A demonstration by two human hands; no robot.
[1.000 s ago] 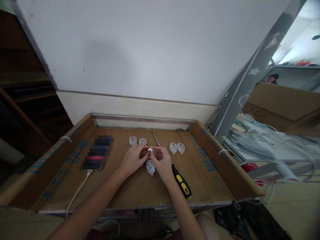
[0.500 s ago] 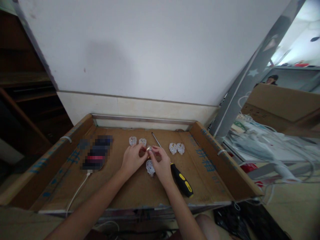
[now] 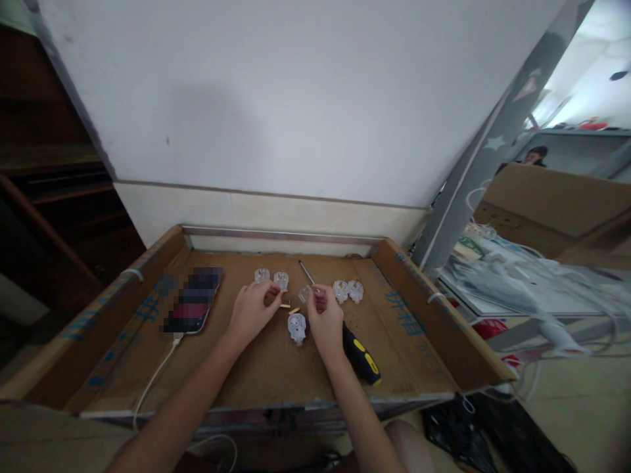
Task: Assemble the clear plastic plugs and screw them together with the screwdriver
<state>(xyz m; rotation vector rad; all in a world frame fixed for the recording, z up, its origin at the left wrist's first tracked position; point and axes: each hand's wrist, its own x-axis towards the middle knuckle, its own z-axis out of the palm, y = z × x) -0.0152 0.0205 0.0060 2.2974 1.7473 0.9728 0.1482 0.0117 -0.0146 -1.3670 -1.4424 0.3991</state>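
Note:
My right hand (image 3: 325, 322) pinches a clear plastic plug part (image 3: 304, 294) at its left side. My left hand (image 3: 254, 307) is closed with thumb and fingertips together; anything between them is too small to make out. Its fingertips are close to a clear plug half (image 3: 280, 281), with another plug half (image 3: 261, 275) just behind. Two small brass pins (image 3: 294, 310) lie on the cardboard between my hands. Below them sits a whitish plug body (image 3: 296, 328). A screwdriver (image 3: 362, 358) with a black and yellow handle lies partly under my right hand.
Two more clear plug pieces (image 3: 348, 291) rest to the right. A phone (image 3: 194, 302) with a white charging cable (image 3: 152, 384) lies at left. Cardboard walls (image 3: 438, 328) border the work surface. Beyond, at right, are a cluttered table, a large carton (image 3: 557, 197) and a person.
My hands have moved apart. The clear plug part has gone right with my right hand, and the brass pins on the cardboard have come into view.

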